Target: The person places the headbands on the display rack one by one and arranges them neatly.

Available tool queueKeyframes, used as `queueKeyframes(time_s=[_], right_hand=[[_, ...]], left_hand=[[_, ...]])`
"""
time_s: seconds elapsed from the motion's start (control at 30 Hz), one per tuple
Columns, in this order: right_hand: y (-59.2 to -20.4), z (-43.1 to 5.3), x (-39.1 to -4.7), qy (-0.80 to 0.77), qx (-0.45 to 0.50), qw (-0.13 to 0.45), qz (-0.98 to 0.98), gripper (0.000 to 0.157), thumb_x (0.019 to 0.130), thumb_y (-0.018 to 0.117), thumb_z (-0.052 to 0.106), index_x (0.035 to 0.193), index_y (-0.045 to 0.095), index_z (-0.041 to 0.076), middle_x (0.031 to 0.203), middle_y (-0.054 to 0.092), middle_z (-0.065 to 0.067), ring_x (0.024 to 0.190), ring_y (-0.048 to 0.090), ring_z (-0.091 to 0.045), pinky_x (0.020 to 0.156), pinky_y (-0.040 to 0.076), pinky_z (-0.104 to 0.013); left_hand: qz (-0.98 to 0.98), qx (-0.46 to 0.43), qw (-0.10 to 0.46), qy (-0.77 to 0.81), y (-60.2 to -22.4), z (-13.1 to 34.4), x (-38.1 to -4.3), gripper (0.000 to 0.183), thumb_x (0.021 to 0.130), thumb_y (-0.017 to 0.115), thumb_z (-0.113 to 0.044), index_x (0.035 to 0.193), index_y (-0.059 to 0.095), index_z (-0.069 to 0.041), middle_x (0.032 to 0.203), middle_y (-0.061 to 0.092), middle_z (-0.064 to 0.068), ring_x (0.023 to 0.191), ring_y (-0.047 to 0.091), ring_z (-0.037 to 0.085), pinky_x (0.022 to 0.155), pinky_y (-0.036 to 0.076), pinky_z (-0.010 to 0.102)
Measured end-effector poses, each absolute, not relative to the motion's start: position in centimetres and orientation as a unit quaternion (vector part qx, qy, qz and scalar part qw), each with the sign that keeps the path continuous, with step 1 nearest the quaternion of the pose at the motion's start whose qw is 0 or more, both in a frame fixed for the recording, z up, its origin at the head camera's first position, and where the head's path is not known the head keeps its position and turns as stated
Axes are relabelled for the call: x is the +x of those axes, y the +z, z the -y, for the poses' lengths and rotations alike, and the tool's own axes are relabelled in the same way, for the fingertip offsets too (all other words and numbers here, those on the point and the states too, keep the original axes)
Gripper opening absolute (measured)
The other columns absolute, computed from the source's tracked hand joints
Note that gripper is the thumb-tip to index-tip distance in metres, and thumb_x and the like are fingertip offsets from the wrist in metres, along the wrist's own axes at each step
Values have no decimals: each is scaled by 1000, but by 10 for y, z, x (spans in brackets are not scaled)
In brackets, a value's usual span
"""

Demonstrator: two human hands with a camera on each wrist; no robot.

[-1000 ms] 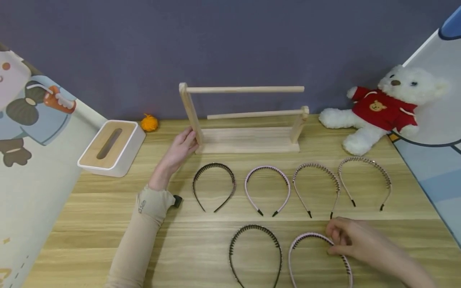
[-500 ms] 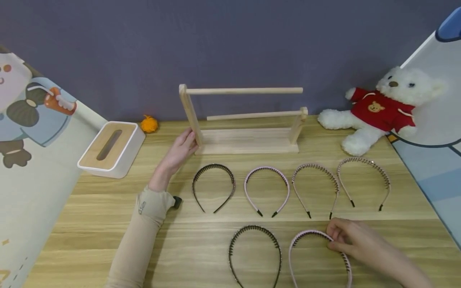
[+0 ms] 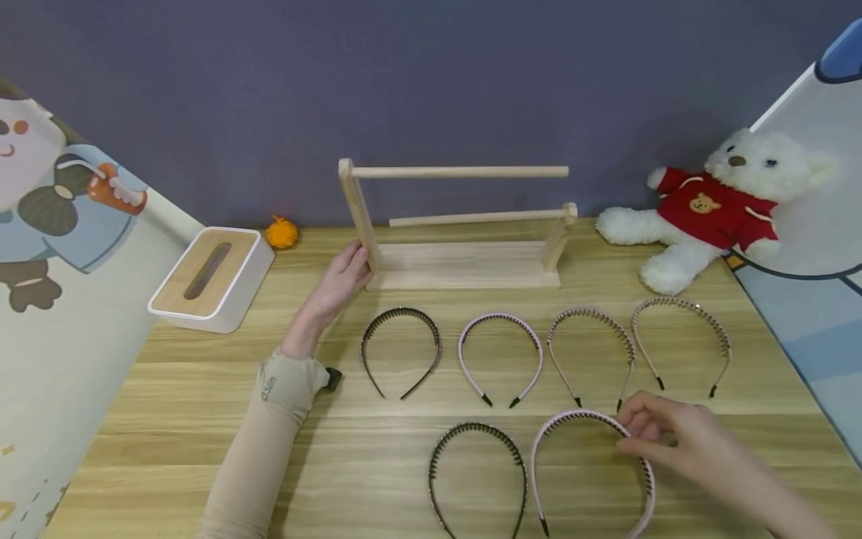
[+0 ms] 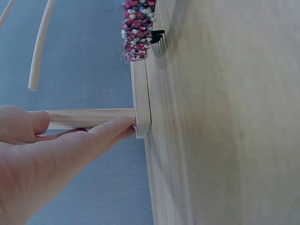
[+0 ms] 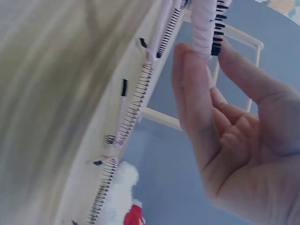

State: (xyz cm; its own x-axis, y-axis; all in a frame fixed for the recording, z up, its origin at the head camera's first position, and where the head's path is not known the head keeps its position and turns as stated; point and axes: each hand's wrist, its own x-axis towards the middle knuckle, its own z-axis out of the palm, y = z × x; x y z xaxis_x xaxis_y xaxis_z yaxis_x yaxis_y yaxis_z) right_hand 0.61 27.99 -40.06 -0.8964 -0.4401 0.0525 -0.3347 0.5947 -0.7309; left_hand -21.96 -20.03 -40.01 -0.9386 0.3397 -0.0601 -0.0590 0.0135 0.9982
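In the head view my left hand (image 3: 339,281) holds the left upright of a pale wooden headband stand (image 3: 465,263) with two horizontal rods. The left wrist view shows the fingers along that post (image 4: 101,114), near its base. My right hand (image 3: 673,433) pinches the upper right side of a pink toothed headband (image 3: 581,414) between thumb and fingers. This headband is raised over the wooden table, and one black end tip shows. Left of it lies a dark toothed headband (image 3: 478,427), its lower ends cut off by the frame.
A row of headbands lies before the stand: a dark one (image 3: 400,309), a pink one (image 3: 500,317) and two beaded ones, including the rightmost headband (image 3: 680,302). A tissue box (image 3: 251,284), an orange yarn ball (image 3: 281,233) and a teddy bear (image 3: 714,202) stand at the back.
The pink headband in my right hand has risen and shifted slightly away from me, bringing one of its end tips into view. My left hand stays on the stand.
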Motion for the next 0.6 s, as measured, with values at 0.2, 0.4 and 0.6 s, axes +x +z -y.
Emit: queueKeyframes(time_s=[0.2,0.4,0.6], right_hand=[[-379,-274,5,-390,-135,62,-909,31,82,91,0,102,69,11,87,69,15,74,66,-2,61,54,-24],[-358,-266,2,-385,-56,75,-918,28,86,92,9,105,71,10,87,71,10,78,67,-6,64,53,-25],[-347,-260,-2,-397,-29,74,-914,24,89,91,15,106,74,14,88,74,7,81,68,-8,62,49,-26]], left_hand=[[-699,97,141,695,-401,200,-219,55,120,24,-16,166,9,9,168,17,37,160,17,41,127,19,49],[-701,97,144,692,-402,199,-217,56,120,24,-17,167,7,9,169,15,36,160,16,40,127,19,49],[-699,97,135,695,-400,198,-219,55,120,24,-16,166,9,11,167,18,38,159,18,42,127,21,48]])
